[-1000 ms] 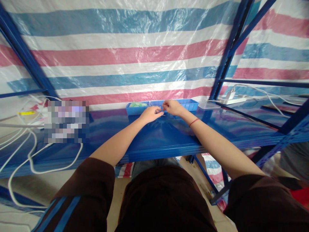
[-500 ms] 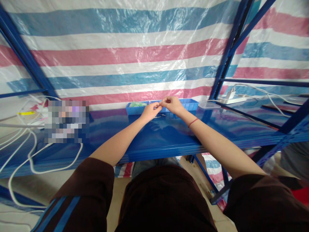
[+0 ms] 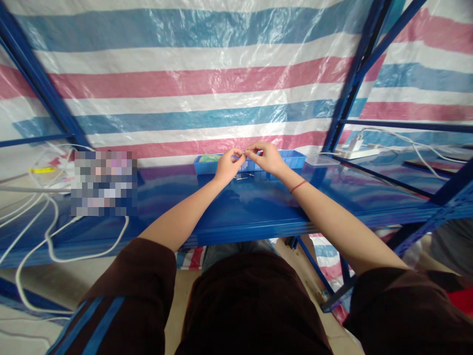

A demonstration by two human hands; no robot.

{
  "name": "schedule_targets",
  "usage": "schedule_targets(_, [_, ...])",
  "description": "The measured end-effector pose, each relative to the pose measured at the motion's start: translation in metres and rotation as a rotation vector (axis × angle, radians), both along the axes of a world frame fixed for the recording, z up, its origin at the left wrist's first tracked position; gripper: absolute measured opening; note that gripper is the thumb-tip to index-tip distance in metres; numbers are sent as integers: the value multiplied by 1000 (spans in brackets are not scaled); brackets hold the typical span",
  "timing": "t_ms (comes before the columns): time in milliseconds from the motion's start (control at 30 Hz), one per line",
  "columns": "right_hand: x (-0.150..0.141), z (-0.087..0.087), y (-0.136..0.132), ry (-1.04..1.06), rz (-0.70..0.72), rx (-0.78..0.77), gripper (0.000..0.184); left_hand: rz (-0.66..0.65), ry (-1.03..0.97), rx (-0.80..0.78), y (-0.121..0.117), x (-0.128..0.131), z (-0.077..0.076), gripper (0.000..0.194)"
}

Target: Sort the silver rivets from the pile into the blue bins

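Note:
My left hand (image 3: 228, 166) and my right hand (image 3: 266, 158) meet fingertip to fingertip above the blue shelf, in front of a long blue bin (image 3: 291, 160). Both are closed in a pinch around something tiny at their fingertips, too small to name. Below the hands, a few thin metal pieces (image 3: 242, 178) like pins or screws lie on the shelf surface (image 3: 221, 207). Green material (image 3: 209, 158) shows in the bin's left part. My hands hide the bin's middle.
A power strip (image 3: 360, 151) with a plugged-in white charger and cables sits at the right. Beside the bin lies a clear plastic lid or tray (image 3: 322, 159). White cables (image 3: 53, 236) loop over the left side near a blurred-out object (image 3: 103, 182). Blue uprights (image 3: 347, 84) frame the shelf.
My left hand has risen slightly, its thumb and forefinger now forming a clearer pinch against the right fingertips. The right hand has lifted a little. The view has shifted slightly.

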State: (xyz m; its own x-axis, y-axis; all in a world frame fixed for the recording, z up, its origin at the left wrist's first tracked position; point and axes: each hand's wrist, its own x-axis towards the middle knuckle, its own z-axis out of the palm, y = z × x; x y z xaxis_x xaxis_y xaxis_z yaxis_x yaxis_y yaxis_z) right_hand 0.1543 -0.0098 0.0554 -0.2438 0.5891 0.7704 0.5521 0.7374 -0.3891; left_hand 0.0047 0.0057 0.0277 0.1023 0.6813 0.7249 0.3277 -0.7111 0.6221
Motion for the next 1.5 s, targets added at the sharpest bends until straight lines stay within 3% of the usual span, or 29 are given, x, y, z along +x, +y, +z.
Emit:
schedule_targets(300, [8,-4,11,-191,-121,-33,23,57,85,1,7,-3,-5,19])
schedule_targets(433, [24,0,19,-166,-337,-56,25,73,173,24,4,-3,-5,23])
schedule_targets(600, [65,2,32,-93,-673,-42,29,76,222,66,0,-3,-2,18])
schedule_targets(767, [93,-12,43,-143,-856,-141,32,47,304,62,2,-4,-4,15])
schedule_targets(900, [90,-21,45,-223,-930,-140,33,29,377,31,4,-6,-7,17])
schedule_targets(1000, [75,-17,42,-315,-799,-85,34,22,445,15,6,-7,-8,19])
schedule_targets(1133, [44,-10,33,-549,-399,-76,30,9,642,-6,5,-8,-9,21])
schedule_targets(1233, [23,-14,27,-653,-204,-111,29,108,873,-94,0,-9,-10,29])
schedule_targets(1367, [9,-25,25,-801,-133,-217,31,195,1035,-279,-6,-10,-10,47])
schedule_targets(1500, [7,-33,29,-850,-176,-252,31,165,1028,-283,-3,-10,-10,45])
